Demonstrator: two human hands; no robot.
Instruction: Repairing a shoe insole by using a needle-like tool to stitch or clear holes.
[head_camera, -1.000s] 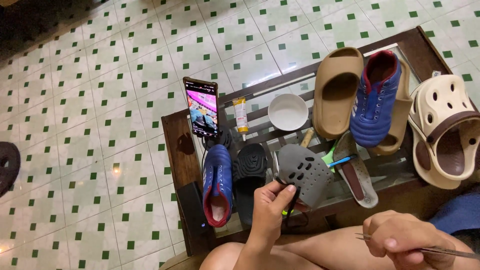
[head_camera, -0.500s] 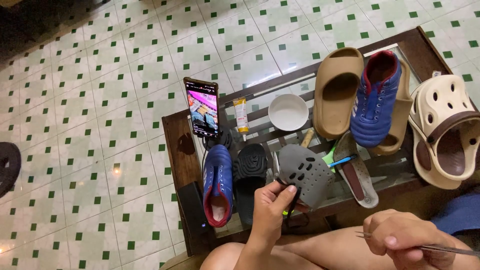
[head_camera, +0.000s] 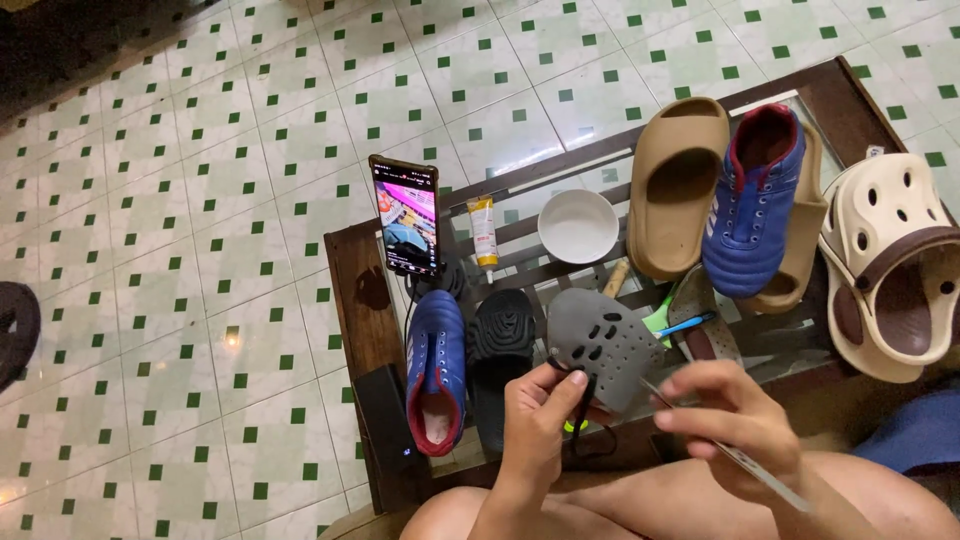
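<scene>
Grey clog (head_camera: 605, 345) rests at the table's (head_camera: 350, 290) near edge, its strap end pinched shut in the left hand (head_camera: 535, 420). The right hand (head_camera: 725, 415) grips a thin metal tool (head_camera: 745, 462) beside it. This looks like repair work on the strap, and the next move needs the tool tip set precisely.

In my left hand (head_camera: 535, 420), the matt grey perforated foam clog (head_camera: 603, 345) looks rubbery. My right hand (head_camera: 730, 415) pinches thin shiny metal tweezers (head_camera: 735, 458). The dark wooden table (head_camera: 355, 300) gleams.
</scene>
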